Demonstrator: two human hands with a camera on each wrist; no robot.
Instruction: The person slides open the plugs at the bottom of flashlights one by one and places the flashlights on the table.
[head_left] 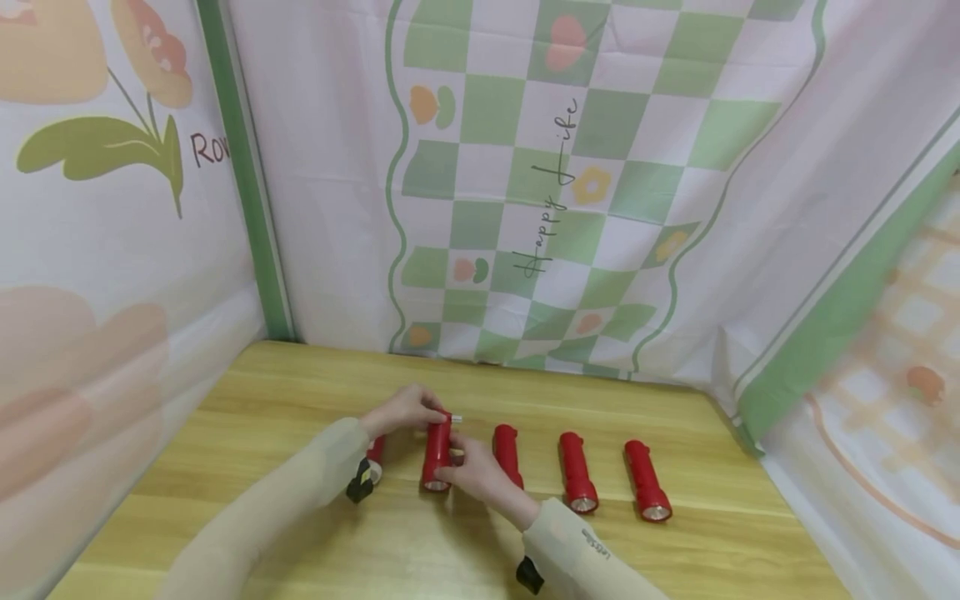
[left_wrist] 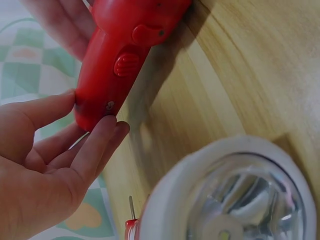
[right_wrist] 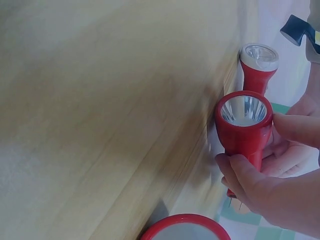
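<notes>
A red flashlight (head_left: 437,454) is held between both hands over the table, its lens end toward the person. My left hand (head_left: 405,408) pinches its tail end, with the thumb on one side and fingers on the other, as the left wrist view shows. Metal plug prongs (head_left: 457,418) stick out sideways at that tail. With thumb and fingers, my right hand (head_left: 480,471) grips the body close to the lens head (right_wrist: 245,130). A slide switch (left_wrist: 127,65) shows on the body. Beside the left wrist lies a white-rimmed red flashlight (left_wrist: 165,215), partly hidden in the head view.
Three more red flashlights lie on the wooden table (head_left: 300,533) to the right: a near one (head_left: 506,450) partly behind the right hand, a middle one (head_left: 576,471) and a far one (head_left: 647,479). Printed curtains (head_left: 330,208) hang around the table.
</notes>
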